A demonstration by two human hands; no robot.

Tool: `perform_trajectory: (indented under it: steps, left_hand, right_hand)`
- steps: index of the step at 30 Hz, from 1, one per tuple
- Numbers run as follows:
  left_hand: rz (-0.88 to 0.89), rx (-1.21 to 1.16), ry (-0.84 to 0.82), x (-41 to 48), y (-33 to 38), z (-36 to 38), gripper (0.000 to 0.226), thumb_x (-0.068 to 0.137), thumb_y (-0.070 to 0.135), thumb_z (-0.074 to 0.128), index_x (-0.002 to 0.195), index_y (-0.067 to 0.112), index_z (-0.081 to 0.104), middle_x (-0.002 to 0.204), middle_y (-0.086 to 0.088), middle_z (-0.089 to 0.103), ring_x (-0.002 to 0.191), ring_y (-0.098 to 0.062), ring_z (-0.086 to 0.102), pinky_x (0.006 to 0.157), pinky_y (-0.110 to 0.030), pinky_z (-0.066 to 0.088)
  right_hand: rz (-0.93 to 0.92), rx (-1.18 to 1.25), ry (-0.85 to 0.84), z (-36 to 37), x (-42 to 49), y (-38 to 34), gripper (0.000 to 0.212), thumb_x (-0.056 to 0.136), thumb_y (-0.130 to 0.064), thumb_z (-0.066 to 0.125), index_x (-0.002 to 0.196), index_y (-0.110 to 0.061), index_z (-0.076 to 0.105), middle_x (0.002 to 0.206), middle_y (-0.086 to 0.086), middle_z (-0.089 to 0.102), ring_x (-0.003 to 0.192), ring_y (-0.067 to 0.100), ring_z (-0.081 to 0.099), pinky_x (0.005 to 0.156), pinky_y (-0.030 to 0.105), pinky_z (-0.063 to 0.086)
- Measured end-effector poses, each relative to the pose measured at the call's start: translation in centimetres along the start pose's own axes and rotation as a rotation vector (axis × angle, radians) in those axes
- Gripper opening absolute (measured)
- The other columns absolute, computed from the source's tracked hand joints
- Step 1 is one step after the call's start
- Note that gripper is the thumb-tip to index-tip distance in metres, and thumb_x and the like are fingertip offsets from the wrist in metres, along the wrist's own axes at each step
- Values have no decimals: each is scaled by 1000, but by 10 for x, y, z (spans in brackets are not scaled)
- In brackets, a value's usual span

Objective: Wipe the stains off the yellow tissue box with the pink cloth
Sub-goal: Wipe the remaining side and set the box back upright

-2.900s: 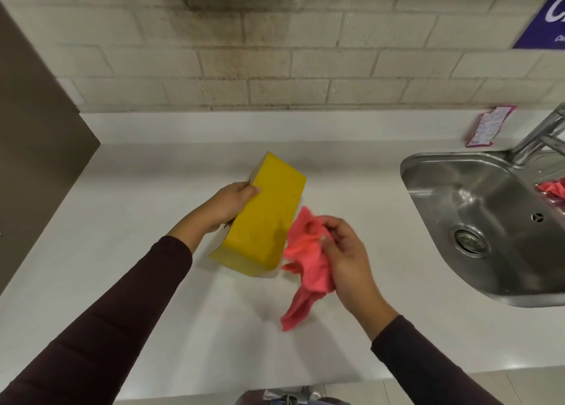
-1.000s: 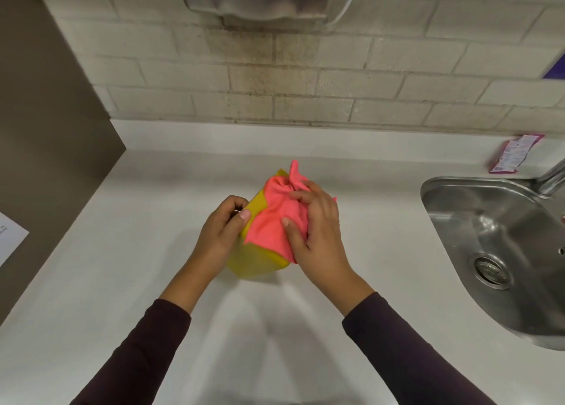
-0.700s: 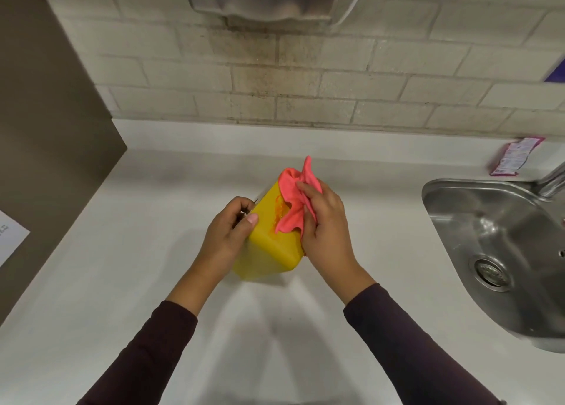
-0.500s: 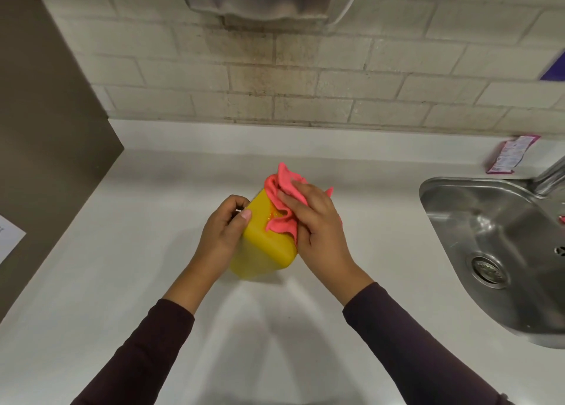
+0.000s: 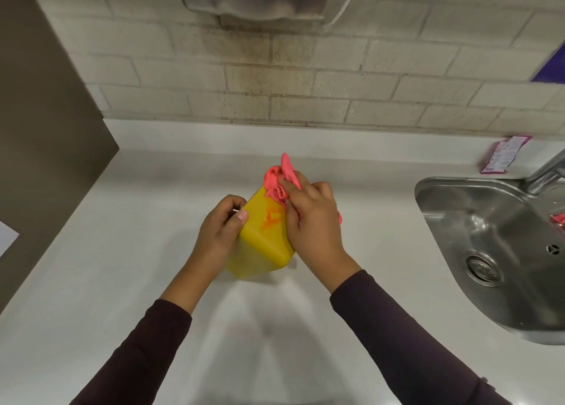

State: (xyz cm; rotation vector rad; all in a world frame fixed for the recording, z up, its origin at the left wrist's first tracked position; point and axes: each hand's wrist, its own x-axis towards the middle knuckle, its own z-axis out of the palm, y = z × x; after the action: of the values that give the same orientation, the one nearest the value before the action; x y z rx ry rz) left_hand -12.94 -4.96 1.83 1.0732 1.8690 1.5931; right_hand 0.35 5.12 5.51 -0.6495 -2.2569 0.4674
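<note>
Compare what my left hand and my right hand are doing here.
The left hand grips the yellow tissue box's side, steadying it; the right hand presses the bunched pink cloth against its stained upper face. Left holds nothing soft; right clutches cloth. Both touch the box.

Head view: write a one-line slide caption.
Left hand steadies the yellow tissue box on the counter while the right hand rubs the pink cloth near an orange stain.

A: Item, yellow tissue box [image 5: 264, 245]?
B: Smooth, faintly glossy, looks plastic; orange smear on top.
A: Pink cloth [image 5: 279, 180]?
B: Soft fabric, matt, crumpled.
A: Fixtures?
B: Counter [image 5: 122, 251]: white, smooth, slight sheen. Sink [image 5: 477, 221], right: shiny metal. Far wall [image 5: 336, 77]: rough matt brick, stained.
</note>
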Motion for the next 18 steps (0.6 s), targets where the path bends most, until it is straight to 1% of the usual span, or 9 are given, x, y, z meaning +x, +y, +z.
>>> perform_trajectory:
  steps: [3, 5, 6, 7, 8, 10, 14, 16, 18]
  left_hand:
    - [2, -43, 5, 2, 2, -2, 36, 70, 54, 42, 81, 23, 55, 78, 4, 59, 72, -13, 53, 67, -34, 40]
    - [1, -55, -15, 3, 2, -3, 39, 69, 54, 43, 82, 20, 55, 80, 0, 59, 75, -17, 54, 69, -35, 40]
    - [6, -54, -25, 3, 2, -3, 39, 69, 54, 43, 82, 20, 55, 79, -1, 59, 75, -18, 54, 69, -36, 40]
    - [11, -49, -33, 2, 1, -3, 38, 68, 53, 43, 82, 20, 55, 78, 0, 58, 74, -18, 53, 69, -36, 39]
    - [13, -44, -38, 2, 1, -3, 37, 68, 53, 43, 81, 21, 55, 77, 0, 57, 74, -18, 52, 68, -35, 38]
    - [12, -27, -45, 2, 1, -3, 34, 68, 54, 43, 80, 24, 54, 77, 0, 55, 72, -16, 51, 67, -35, 37]
    - [16, -3, -38, 2, -1, -2, 32, 70, 55, 41, 80, 27, 53, 76, 5, 56, 70, -11, 51, 65, -34, 37]
    - [13, -27, -31, 3, 0, -2, 35, 71, 56, 41, 82, 26, 54, 78, 3, 58, 73, -14, 53, 68, -35, 39]
    - [2, -73, -19, 4, 1, -4, 35, 71, 56, 42, 82, 26, 57, 81, 1, 61, 77, -17, 55, 71, -36, 42]
  right_hand:
    - [-99, -2, -72, -1, -7, -5, 41, 90, -11, 45, 130, -14, 55, 140, 6, 49, 91, 27, 49, 82, 38, 44]
    - [-147, 28, -125, -6, -15, -1, 45, 92, -11, 46, 136, -18, 47, 143, -1, 46, 94, 21, 47, 90, 31, 40]
    - [-137, 51, -134, -9, -18, 3, 49, 92, -11, 47, 140, -22, 41, 140, -5, 49, 93, 16, 45, 92, 25, 37]
    - [-106, 72, -129, -13, -20, 7, 54, 91, -11, 46, 142, -25, 37, 132, -8, 54, 91, 13, 42, 91, 21, 35]
    - [-71, 80, -112, -15, -20, 11, 56, 89, -10, 46, 142, -27, 35, 125, -9, 57, 89, 12, 40, 86, 20, 36]
    - [-12, 52, -74, -15, -17, 16, 55, 89, -7, 46, 141, -23, 38, 125, -2, 57, 92, 16, 42, 80, 26, 40]
    - [64, 4, -40, -7, -3, 4, 47, 90, -9, 47, 136, -19, 47, 133, 4, 54, 95, 24, 46, 81, 35, 44]
    - [18, -2, -70, -3, -1, -6, 45, 90, -11, 47, 134, -20, 50, 140, 1, 49, 90, 23, 45, 82, 34, 42]
    - [-58, 15, -104, -2, -5, -13, 44, 89, -12, 46, 132, -21, 52, 142, -2, 47, 88, 19, 43, 82, 29, 39]
